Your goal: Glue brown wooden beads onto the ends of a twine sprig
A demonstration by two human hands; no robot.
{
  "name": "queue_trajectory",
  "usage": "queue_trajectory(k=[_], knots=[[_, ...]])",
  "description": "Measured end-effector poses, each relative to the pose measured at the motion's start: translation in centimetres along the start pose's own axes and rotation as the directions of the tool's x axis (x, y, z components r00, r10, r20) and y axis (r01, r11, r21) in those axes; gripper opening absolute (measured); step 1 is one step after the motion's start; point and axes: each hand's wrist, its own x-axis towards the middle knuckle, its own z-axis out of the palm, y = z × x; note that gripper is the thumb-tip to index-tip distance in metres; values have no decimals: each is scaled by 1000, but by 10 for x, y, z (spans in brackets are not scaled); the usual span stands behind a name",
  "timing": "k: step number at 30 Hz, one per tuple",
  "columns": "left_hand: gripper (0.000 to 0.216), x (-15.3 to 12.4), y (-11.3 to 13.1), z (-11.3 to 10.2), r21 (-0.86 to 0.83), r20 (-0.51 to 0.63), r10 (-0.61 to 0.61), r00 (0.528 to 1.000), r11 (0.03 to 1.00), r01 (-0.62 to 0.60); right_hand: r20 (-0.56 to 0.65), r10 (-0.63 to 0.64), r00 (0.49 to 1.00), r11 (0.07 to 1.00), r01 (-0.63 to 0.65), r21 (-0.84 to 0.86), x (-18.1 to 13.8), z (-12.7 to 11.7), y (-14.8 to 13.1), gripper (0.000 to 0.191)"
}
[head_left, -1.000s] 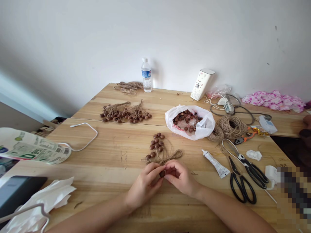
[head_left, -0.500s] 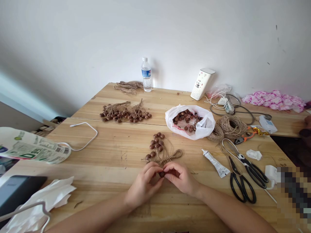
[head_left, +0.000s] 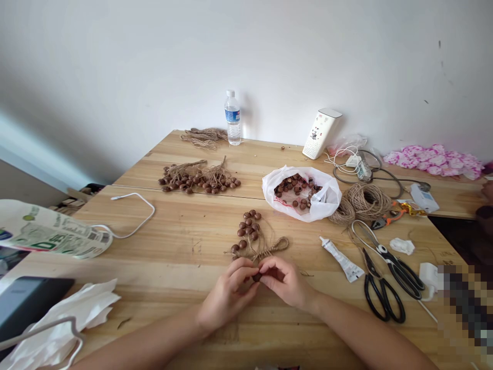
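My left hand point(head_left: 228, 295) and my right hand point(head_left: 284, 281) meet at the near middle of the wooden table point(head_left: 181, 241). Both pinch one small brown bead point(head_left: 257, 277) between their fingertips. Just beyond the hands lies a bunch of brown beads tied on jute twine point(head_left: 252, 237). A white plastic bag point(head_left: 321, 203) holding loose brown beads sits farther back to the right. A larger pile of strung beads point(head_left: 198, 180) lies at the back left.
Black scissors point(head_left: 383, 288), a white glue tube point(head_left: 342, 261) and a coil of jute twine point(head_left: 364, 201) lie right. A water bottle point(head_left: 232, 119) and white device point(head_left: 320, 133) stand by the wall. White cable point(head_left: 131, 216), printed bag point(head_left: 50, 236) and crumpled plastic point(head_left: 65, 318) lie left.
The fingertips of both hands have drawn closer round the bead, covering more of it. Nothing else on the table has moved.
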Motion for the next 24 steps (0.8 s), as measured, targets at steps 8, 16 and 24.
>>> queue_trajectory(k=[8, 16, 24], knots=[[23, 3, 2, -1, -28, 37, -33, 999, 999, 34, -16, -2, 1000, 1000, 2, -6, 0, -3, 1, 10], [26, 2, 1, -2, -21, 61, -84, 995, 996, 85, -28, 92, 995, 992, -89, 91, 0, -3, 3, 15], [30, 1, 0, -2, -51, 96, -70, 993, 996, 75, -46, 59, 997, 993, -54, 106, 1, 1, 4, 15]])
